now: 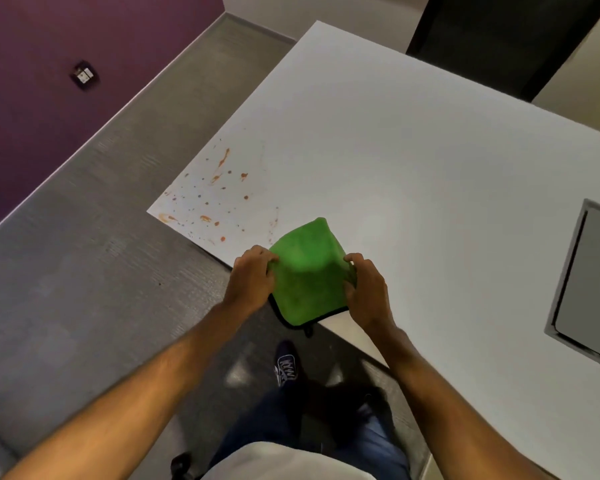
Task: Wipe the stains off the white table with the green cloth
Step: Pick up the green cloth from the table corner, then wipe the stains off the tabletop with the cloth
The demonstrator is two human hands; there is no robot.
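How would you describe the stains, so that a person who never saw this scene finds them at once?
Start at the white table and go to its near left corner. The stains are scattered there, just left of the cloth. They are small orange-brown spots and streaks, the only coloured marks on the white top.

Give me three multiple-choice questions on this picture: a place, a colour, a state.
1. Where do the stains lie on the white table? A in its middle; B at the corner left of the green cloth; C along its far edge.
2. What colour is the cloth's trim? A white; B red; C black.
3. Who holds the cloth? A both hands; B one hand; C nobody.
B, spatter sits by that corner; C, a dark hem shows; A, left hand and right hand grip its sides.
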